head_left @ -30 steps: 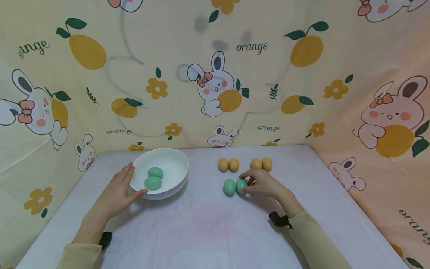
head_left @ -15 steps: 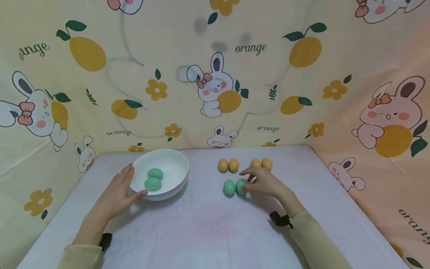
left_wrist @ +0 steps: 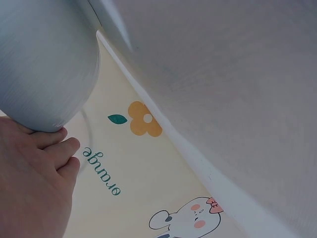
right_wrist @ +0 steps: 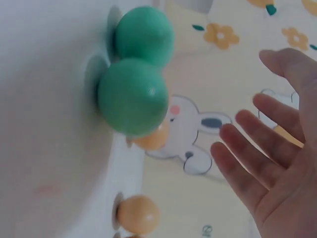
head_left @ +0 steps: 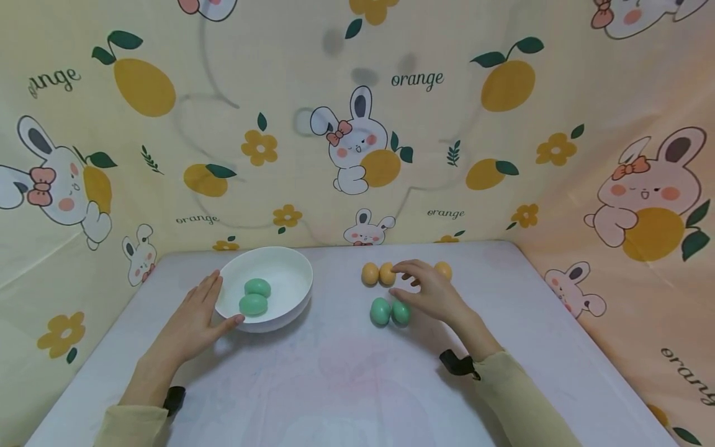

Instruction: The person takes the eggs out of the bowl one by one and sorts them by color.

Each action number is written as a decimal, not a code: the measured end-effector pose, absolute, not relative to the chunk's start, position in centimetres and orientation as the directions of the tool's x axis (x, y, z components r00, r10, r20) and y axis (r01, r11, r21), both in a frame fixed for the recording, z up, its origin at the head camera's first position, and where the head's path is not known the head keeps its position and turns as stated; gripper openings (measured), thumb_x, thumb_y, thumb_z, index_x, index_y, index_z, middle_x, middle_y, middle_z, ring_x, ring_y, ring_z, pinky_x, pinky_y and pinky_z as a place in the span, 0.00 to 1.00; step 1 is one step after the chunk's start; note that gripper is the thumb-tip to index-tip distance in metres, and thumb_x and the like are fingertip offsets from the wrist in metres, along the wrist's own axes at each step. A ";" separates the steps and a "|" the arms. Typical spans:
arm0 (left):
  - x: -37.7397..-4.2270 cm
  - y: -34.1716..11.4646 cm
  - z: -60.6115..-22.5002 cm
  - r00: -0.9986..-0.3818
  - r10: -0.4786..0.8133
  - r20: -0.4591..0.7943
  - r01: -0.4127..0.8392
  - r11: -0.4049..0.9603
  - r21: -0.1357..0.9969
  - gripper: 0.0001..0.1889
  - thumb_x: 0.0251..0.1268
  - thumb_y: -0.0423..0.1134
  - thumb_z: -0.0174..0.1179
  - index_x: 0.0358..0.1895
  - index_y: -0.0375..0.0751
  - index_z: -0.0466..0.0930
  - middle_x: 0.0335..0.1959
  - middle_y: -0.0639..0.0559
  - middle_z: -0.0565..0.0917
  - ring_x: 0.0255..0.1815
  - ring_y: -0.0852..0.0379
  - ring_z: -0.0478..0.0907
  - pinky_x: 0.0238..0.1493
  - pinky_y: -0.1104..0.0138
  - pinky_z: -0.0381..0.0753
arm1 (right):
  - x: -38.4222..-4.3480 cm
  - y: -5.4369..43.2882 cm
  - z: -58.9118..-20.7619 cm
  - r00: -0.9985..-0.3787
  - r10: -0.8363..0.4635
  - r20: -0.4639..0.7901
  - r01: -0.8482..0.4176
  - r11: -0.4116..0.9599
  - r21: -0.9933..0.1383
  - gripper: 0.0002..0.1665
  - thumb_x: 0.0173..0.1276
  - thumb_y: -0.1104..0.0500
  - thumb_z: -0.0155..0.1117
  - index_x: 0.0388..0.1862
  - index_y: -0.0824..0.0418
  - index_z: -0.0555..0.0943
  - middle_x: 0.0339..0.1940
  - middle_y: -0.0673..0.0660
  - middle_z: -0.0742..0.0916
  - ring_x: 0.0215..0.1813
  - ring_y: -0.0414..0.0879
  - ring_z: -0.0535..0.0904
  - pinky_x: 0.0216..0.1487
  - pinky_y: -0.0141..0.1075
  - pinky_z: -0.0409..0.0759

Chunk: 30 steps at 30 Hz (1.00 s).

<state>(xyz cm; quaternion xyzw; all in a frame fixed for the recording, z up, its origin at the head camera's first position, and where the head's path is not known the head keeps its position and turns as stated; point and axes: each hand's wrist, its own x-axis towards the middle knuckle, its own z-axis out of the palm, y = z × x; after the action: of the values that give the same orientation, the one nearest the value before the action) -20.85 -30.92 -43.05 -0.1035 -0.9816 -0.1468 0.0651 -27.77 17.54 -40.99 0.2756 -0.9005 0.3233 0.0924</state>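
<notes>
My left hand (head_left: 190, 326) rests against the left side of a white bowl (head_left: 293, 279), fingers along its outer wall and thumb at the near rim. Two green eggs (head_left: 254, 304) lie inside the bowl. On the table, a pair of green eggs (head_left: 380, 311) stands upright, side by side. Just above them hovers my right hand (head_left: 436, 298), holding nothing, its fingers spread and slightly bent. The right wrist view shows a gap between that hand (right_wrist: 282, 153) and the nearer green egg (right_wrist: 132, 96).
Behind the green eggs stand two yellow eggs (head_left: 370, 274). Another yellow egg (head_left: 443, 270) shows to the right, partly covered by my right hand. A white-covered table (head_left: 335, 385) meets a patterned cloth backdrop (head_left: 279, 74) at its back edge.
My right hand has let go of the right green egg and lifted up and away from it. The egg stays beside its neighbour. The left hand and the bowl keep their places.
</notes>
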 end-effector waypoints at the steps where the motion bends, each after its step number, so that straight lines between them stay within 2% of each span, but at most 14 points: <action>1: -20.8 -30.9 -43.0 -0.970 0.183 0.158 0.221 0.936 0.274 0.59 0.69 0.70 0.57 0.80 0.21 0.46 0.83 0.26 0.48 0.82 0.27 0.48 0.81 0.36 0.49 | -27.8 17.3 -40.9 -0.823 -0.433 0.368 -0.569 0.633 -0.526 0.26 0.67 0.54 0.76 0.62 0.61 0.83 0.63 0.57 0.85 0.55 0.53 0.83 0.53 0.46 0.88; 7: -20.8 -30.9 -43.0 -0.971 0.181 0.153 0.219 0.934 0.282 0.59 0.69 0.70 0.57 0.80 0.21 0.46 0.83 0.27 0.48 0.82 0.27 0.47 0.81 0.36 0.49 | -27.8 15.1 -40.7 -0.770 -0.442 0.461 -0.638 0.544 -0.545 0.23 0.67 0.59 0.76 0.60 0.61 0.84 0.62 0.57 0.85 0.54 0.54 0.84 0.51 0.46 0.89; 13: -21.0 -31.1 -43.2 -0.969 0.187 0.161 0.226 0.933 0.279 0.59 0.70 0.70 0.57 0.81 0.22 0.45 0.83 0.27 0.48 0.82 0.28 0.47 0.81 0.37 0.49 | -27.9 12.6 -40.3 -0.708 -0.475 0.523 -0.706 0.490 -0.511 0.21 0.68 0.60 0.75 0.58 0.64 0.85 0.61 0.60 0.85 0.50 0.54 0.86 0.48 0.40 0.90; 18: -21.0 -31.3 -43.3 -0.966 0.194 0.172 0.237 0.930 0.281 0.59 0.70 0.69 0.58 0.81 0.22 0.45 0.83 0.27 0.48 0.83 0.28 0.47 0.81 0.37 0.49 | -28.3 10.4 -40.1 -0.672 -0.517 0.530 -0.740 0.439 -0.510 0.21 0.69 0.61 0.74 0.58 0.64 0.84 0.60 0.59 0.85 0.51 0.55 0.86 0.48 0.42 0.90; 22: -20.9 -31.3 -43.3 -0.965 0.198 0.174 0.242 0.926 0.288 0.59 0.70 0.69 0.58 0.81 0.22 0.45 0.83 0.27 0.48 0.82 0.28 0.47 0.81 0.37 0.49 | -28.5 8.5 -40.0 -0.642 -0.550 0.535 -0.766 0.423 -0.484 0.21 0.69 0.60 0.74 0.59 0.63 0.84 0.61 0.57 0.85 0.52 0.49 0.85 0.50 0.38 0.89; 27: -20.9 -31.3 -43.4 -0.962 0.203 0.184 0.251 0.923 0.292 0.58 0.70 0.69 0.58 0.80 0.21 0.46 0.83 0.26 0.49 0.82 0.28 0.48 0.81 0.37 0.50 | -28.9 6.2 -39.8 -0.620 -0.584 0.524 -0.784 0.422 -0.456 0.22 0.69 0.58 0.74 0.60 0.62 0.84 0.61 0.57 0.85 0.52 0.49 0.85 0.50 0.31 0.87; 30: -20.9 -31.4 -43.5 -0.961 0.202 0.187 0.250 0.924 0.290 0.58 0.70 0.69 0.58 0.80 0.21 0.46 0.83 0.26 0.49 0.82 0.28 0.48 0.81 0.37 0.51 | -29.1 4.6 -39.7 -0.618 -0.606 0.501 -0.784 0.425 -0.453 0.22 0.70 0.57 0.74 0.61 0.62 0.84 0.62 0.57 0.85 0.53 0.48 0.85 0.50 0.31 0.87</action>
<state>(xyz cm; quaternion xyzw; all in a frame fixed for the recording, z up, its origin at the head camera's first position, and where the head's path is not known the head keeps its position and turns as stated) -20.92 -31.38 -43.48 -0.1156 -0.9777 -0.1573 0.0772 -29.13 4.65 -39.70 0.4169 -0.8338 0.3373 0.1316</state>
